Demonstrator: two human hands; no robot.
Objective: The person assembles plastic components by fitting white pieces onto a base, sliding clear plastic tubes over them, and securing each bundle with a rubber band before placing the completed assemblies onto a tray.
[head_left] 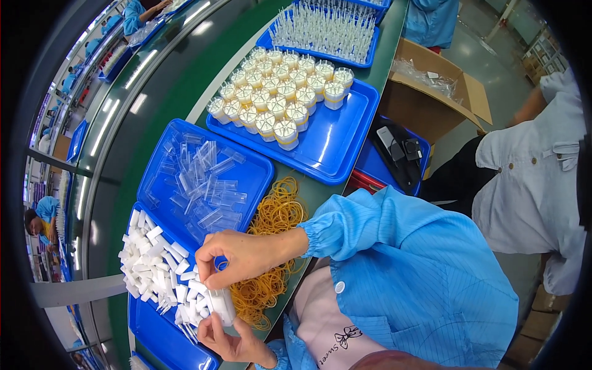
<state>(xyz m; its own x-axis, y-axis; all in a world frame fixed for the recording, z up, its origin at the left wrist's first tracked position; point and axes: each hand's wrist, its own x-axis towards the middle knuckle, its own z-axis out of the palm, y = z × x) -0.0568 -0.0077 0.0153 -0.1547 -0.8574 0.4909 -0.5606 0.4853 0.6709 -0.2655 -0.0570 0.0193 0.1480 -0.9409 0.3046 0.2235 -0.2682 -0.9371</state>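
A short white bundle with a clear outer layer (pixel 222 306) is between my two hands, above a heap of white pieces. My left hand (pixel 231 340) is closed on its lower end, with thumb and fingertips against it. My right hand (pixel 242 256) is at its upper end, thumb and index finger bent together in a pinch; whether a rubber band is between them I cannot tell. Beneath my right wrist lies a pile of yellow-brown rubber bands (pixel 277 213). The white cylindrical pieces (pixel 145 259) fill a blue tray (pixel 163 342) and come right up to my fingers.
Clear plastic pieces (pixel 200 179) lie in a second blue tray (pixel 159 134). Behind it, banded round white bundles (pixel 287 132) stand in rows on another tray (pixel 333 161). Thin upright parts (pixel 324 31) fill a far tray. An open carton (pixel 425 92) and a person in grey (pixel 530 166) are at right.
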